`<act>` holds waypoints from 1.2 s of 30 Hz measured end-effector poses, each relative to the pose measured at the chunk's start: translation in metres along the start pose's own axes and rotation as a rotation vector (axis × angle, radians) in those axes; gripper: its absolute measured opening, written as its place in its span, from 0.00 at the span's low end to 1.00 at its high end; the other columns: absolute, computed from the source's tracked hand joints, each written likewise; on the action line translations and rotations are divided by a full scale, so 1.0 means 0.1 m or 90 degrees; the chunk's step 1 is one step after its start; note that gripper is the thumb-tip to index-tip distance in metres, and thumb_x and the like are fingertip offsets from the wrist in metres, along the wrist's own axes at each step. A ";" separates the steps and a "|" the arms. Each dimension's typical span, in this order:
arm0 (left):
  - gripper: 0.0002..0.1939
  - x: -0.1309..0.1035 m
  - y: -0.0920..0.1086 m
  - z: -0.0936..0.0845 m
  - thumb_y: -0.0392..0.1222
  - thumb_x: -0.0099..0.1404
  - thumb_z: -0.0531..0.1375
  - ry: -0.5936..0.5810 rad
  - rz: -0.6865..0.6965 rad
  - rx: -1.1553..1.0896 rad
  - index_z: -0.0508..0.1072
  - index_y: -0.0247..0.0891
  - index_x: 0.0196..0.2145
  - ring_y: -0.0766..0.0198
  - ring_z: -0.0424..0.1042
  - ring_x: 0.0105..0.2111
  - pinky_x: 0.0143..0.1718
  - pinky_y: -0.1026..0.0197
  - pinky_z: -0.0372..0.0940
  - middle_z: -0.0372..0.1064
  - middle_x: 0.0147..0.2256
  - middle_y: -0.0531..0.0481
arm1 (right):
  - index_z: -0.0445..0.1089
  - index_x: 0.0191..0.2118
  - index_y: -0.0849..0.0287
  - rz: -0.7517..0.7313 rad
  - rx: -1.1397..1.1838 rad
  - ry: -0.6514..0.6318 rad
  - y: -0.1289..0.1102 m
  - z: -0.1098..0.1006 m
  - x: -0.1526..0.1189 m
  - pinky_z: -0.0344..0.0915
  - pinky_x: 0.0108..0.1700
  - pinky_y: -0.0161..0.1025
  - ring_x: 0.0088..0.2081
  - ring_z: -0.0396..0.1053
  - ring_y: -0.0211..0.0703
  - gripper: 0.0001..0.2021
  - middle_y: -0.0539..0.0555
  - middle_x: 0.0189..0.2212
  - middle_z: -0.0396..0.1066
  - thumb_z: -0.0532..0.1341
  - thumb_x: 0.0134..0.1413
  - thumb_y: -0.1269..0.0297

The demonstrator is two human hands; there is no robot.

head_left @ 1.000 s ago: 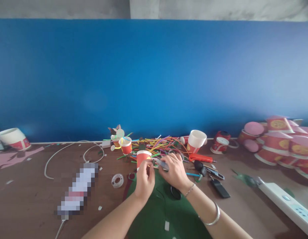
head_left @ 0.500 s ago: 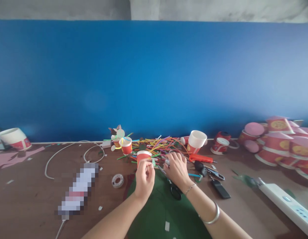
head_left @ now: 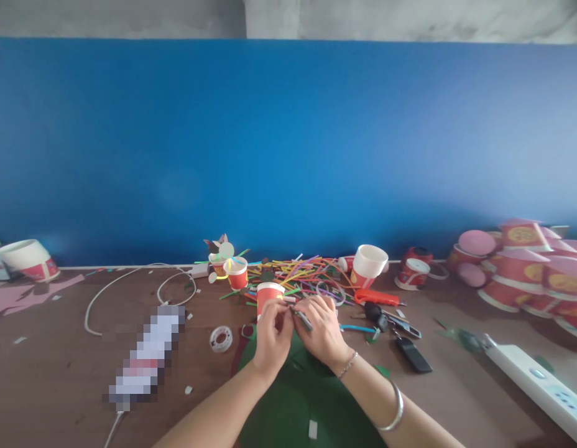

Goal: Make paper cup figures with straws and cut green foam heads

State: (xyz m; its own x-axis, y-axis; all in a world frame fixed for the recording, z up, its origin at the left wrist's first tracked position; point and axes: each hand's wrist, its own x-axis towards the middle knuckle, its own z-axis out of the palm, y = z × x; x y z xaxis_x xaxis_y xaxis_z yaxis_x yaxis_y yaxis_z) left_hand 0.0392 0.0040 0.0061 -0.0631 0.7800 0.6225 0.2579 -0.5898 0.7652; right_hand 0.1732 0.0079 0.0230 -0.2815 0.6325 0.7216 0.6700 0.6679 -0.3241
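My left hand (head_left: 274, 330) is closed in a pinch just in front of a red paper cup (head_left: 270, 292) with a white rim. Whatever sits between its fingertips is too small to name. Close beside it, my right hand (head_left: 320, 326) is closed around the scissors (head_left: 303, 320), whose metal part shows between the fingers. The fingertips of both hands nearly meet. Below them lies dark green paper (head_left: 288, 398). Behind the hands is a pile of coloured sticks (head_left: 298, 270).
A tape roll (head_left: 220, 339) and a pixelated device (head_left: 146, 354) lie left. To the right are an orange tool (head_left: 376, 297), keys (head_left: 412, 353), a power strip (head_left: 540, 386) and stacked red cups (head_left: 516, 274). A larger cup (head_left: 369, 266) stands at the back.
My right hand has moved left and closer to my left hand, and the scissors have been lifted from the green paper. My left hand has hardly shifted.
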 end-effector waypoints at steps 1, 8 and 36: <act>0.06 -0.01 -0.01 0.00 0.38 0.66 0.53 -0.006 -0.014 -0.010 0.67 0.37 0.32 0.64 0.68 0.34 0.34 0.63 0.65 0.67 0.36 0.46 | 0.68 0.34 0.58 0.032 0.022 0.013 0.01 0.01 0.00 0.57 0.44 0.43 0.37 0.68 0.43 0.05 0.53 0.31 0.74 0.55 0.56 0.71; 0.08 -0.02 -0.09 0.00 0.42 0.67 0.53 -0.008 -0.089 -0.037 0.66 0.38 0.42 0.70 0.63 0.23 0.25 0.66 0.61 0.66 0.35 0.48 | 0.69 0.28 0.59 0.432 0.386 0.029 0.12 0.09 0.05 0.61 0.31 0.36 0.28 0.66 0.41 0.06 0.51 0.26 0.71 0.62 0.47 0.61; 0.04 0.04 -0.07 -0.05 0.35 0.65 0.54 0.081 0.064 0.165 0.69 0.39 0.34 0.58 0.66 0.41 0.43 0.55 0.62 0.66 0.38 0.46 | 0.70 0.31 0.59 0.557 0.612 0.017 0.17 0.01 0.14 0.62 0.35 0.36 0.31 0.67 0.40 0.16 0.52 0.28 0.71 0.66 0.43 0.52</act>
State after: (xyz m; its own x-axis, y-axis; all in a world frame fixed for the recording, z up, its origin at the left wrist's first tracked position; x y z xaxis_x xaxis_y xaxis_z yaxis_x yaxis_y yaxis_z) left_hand 0.0325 0.0102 0.0039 -0.1416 0.6782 0.7211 0.5059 -0.5766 0.6416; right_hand 0.1794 0.0285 0.0270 0.0172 0.9982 0.0575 -0.1369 0.0593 -0.9888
